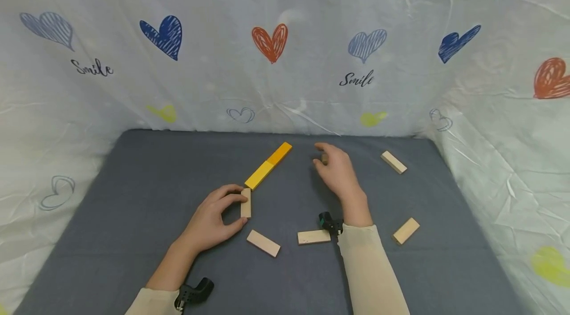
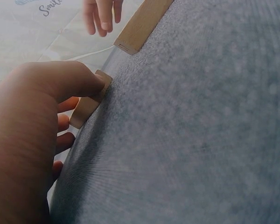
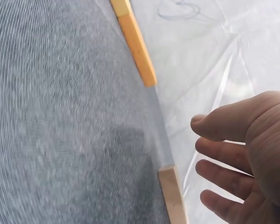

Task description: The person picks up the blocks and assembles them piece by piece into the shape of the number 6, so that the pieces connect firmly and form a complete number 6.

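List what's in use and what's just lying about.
Apparently in use:
pale oblong wooden block, pinched by the left hand
yellow oblong block
orange oblong block
tan wooden block by the right hand

Apparently lying about:
front centre-left pale wooden block
front centre-right pale wooden block
back-right pale wooden block
front-right pale wooden block

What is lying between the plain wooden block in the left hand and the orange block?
The yellow block, seen in the head view: one end meets the orange block, the other is close to the plain wooden block held by the left hand.
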The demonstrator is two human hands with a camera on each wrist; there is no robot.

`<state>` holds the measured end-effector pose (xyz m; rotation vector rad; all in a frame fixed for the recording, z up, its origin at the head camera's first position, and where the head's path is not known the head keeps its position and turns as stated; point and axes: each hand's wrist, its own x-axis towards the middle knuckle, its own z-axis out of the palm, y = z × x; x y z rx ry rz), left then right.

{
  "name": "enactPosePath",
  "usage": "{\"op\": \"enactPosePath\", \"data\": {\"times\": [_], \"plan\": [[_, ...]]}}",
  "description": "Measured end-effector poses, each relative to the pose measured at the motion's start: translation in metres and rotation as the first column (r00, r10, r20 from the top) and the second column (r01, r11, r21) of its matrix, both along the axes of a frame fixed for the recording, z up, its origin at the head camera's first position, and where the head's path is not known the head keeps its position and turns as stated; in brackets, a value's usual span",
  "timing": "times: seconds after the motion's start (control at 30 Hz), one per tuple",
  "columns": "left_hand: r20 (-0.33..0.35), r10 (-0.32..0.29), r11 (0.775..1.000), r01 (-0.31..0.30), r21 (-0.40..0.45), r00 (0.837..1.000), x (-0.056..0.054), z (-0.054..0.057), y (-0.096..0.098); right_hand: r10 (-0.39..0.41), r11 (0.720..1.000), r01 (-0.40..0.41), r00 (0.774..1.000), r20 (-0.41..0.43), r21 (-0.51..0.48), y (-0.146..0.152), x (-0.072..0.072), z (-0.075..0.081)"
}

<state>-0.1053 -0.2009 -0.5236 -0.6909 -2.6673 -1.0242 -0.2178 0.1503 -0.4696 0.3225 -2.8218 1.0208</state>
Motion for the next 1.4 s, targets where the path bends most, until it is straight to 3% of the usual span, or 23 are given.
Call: {"op": "enactPosePath", "data": {"times": [0.83, 1.4], "plan": [[-0.008, -0.008, 1.000, 0.008, -0.007, 1.000, 0.000, -0.001, -0.002, -0.080, 0.997, 0.080, 0.995, 0.051, -0.002, 0.029, -0.007, -0.015], [0.005, -0.009, 1.000, 0.009, -0.001, 1.000, -0.001, 0.000, -0.001, -0.100, 0.994, 0.101, 0.995, 0.030, -0.041, 0.037, -0.012, -0.029]]}}
